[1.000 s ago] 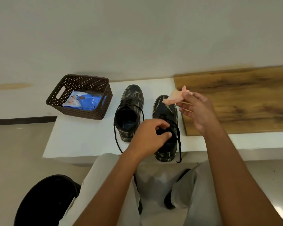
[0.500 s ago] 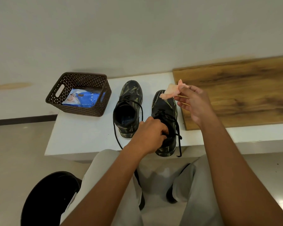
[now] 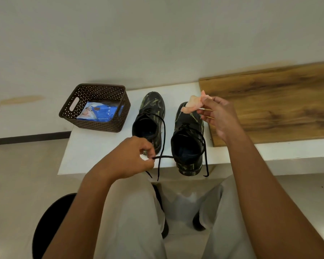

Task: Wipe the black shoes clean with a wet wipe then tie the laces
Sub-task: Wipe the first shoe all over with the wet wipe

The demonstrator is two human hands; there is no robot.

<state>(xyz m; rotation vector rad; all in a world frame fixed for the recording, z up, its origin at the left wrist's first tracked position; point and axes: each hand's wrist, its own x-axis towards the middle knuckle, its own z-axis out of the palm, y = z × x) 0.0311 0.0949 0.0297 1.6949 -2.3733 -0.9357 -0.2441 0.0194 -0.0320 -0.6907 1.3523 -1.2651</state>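
Observation:
Two black shoes with green patterning stand side by side on a white bench [image 3: 94, 150], heels toward me: the left shoe [image 3: 150, 120] and the right shoe [image 3: 188, 139]. Their black laces hang untied over the bench's front edge. My left hand [image 3: 131, 159] pinches a lace [image 3: 164, 157] of the right shoe and holds it pulled out to the left, in front of the left shoe's heel. My right hand [image 3: 219, 118] hovers above the right shoe's toe and pinches a crumpled pale wet wipe [image 3: 194, 104].
A brown perforated basket [image 3: 95, 107] at the bench's left end holds a blue pack of wipes [image 3: 98, 113]. A wooden board [image 3: 273, 103] covers the bench to the right. A black bin [image 3: 52, 227] stands on the floor at my left knee.
My left hand has left the right shoe's opening and moved left and toward me, drawing one lace out sideways. My right hand still holds the wipe in about the same place.

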